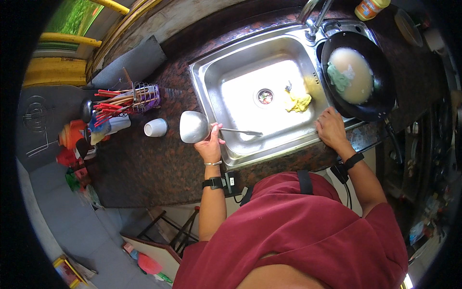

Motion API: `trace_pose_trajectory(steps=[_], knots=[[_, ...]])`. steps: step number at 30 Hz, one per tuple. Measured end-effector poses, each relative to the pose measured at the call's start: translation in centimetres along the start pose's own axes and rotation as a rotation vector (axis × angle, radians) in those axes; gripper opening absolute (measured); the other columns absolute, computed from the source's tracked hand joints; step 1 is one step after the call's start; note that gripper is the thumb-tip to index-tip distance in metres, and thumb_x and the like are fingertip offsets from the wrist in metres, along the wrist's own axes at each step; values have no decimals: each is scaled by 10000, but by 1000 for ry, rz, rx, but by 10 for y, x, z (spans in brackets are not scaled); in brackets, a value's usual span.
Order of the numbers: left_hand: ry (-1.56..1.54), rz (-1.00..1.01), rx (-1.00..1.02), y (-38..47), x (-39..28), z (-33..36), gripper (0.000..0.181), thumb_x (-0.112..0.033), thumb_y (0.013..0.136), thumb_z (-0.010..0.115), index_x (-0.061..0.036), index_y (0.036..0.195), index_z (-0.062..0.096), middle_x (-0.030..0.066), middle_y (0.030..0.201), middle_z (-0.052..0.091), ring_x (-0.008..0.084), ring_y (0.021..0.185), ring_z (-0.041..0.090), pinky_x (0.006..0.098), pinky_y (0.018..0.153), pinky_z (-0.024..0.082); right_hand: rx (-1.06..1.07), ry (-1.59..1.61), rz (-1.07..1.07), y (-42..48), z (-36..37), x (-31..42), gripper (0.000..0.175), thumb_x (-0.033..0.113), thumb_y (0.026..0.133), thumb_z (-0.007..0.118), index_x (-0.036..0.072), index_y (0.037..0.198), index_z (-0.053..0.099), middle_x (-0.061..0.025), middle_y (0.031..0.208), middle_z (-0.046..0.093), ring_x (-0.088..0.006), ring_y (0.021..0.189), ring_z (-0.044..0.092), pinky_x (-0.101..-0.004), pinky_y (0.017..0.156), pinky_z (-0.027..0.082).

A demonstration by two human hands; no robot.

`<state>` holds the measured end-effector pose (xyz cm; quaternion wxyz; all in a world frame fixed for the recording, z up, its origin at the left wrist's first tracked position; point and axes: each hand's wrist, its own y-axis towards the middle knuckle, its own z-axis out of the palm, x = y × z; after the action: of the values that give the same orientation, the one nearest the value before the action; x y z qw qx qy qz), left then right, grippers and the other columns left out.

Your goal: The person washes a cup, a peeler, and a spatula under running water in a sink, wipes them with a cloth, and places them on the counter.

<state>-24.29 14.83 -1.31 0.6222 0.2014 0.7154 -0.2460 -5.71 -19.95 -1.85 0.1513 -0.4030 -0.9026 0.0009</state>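
My left hand (210, 144) grips a metal wok spatula or ladle (194, 127) near its broad head, over the left rim of the steel sink (238, 144). Its thin handle points right, over the basin. My right hand (331, 128) rests with bent fingers on the sink's front right rim; what lies beneath the fingers is hidden. Just beyond it, a black wok (382, 79) sits over the sink's right side with cloudy liquid (355, 86) and a green cloth (337, 77) inside. A crumpled yellow cloth (297, 102) lies in the basin near the drain (265, 98), which holds scraps.
A white cup (156, 127) stands on the dark stone counter (151, 169), left of the sink. Beyond it, a wire holder (146, 96) carries several chopsticks. The faucet (312, 27) rises behind the sink. The wok's handle (395, 142) juts over the front edge.
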Motion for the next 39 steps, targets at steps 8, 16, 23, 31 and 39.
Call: trace_pose_trajectory(steps=[8, 16, 23, 31, 39], knots=[[-10, 20, -17, 1, 4, -4, 147, 4, 905, 626, 90, 1021, 650, 162, 917, 717, 160, 764, 703, 230, 465, 548, -4, -40, -7, -5, 4, 1, 211, 229, 838, 633, 34, 786, 694, -68, 941, 639, -255, 1070, 509, -450, 826, 412], [-48, -5, -11, 3, 5, -7, 128, -7, 892, 644, 85, 975, 678, 133, 910, 722, 142, 703, 684, 246, 461, 548, 116, -45, 53, -7, 16, 12, 225, 239, 837, 622, 32, 783, 690, -72, 967, 625, -286, 1066, 504, -454, 831, 424], [-57, -78, -9, 4, 11, -12, 127, -29, 870, 672, 74, 941, 697, 117, 892, 727, 141, 669, 685, 245, 480, 555, 149, -87, 6, -14, 19, 26, 339, 314, 901, 573, 1, 822, 677, -126, 1000, 610, -340, 1034, 515, -494, 847, 419], [63, -160, 23, 5, 7, -18, 241, -146, 827, 745, 89, 802, 692, 93, 701, 701, 158, 511, 654, 287, 515, 523, 98, -202, 14, -27, 34, 34, 421, 382, 954, 503, -1, 944, 678, -147, 1078, 592, -339, 1087, 498, -515, 883, 372], [-297, -30, 82, -10, -32, -54, 167, -44, 898, 665, 51, 1031, 701, 104, 991, 726, 150, 877, 696, 252, 673, 581, 205, -181, 29, -24, 43, 63, 464, 440, 956, 489, 8, 971, 659, -155, 1087, 597, -343, 1071, 522, -539, 898, 353]])
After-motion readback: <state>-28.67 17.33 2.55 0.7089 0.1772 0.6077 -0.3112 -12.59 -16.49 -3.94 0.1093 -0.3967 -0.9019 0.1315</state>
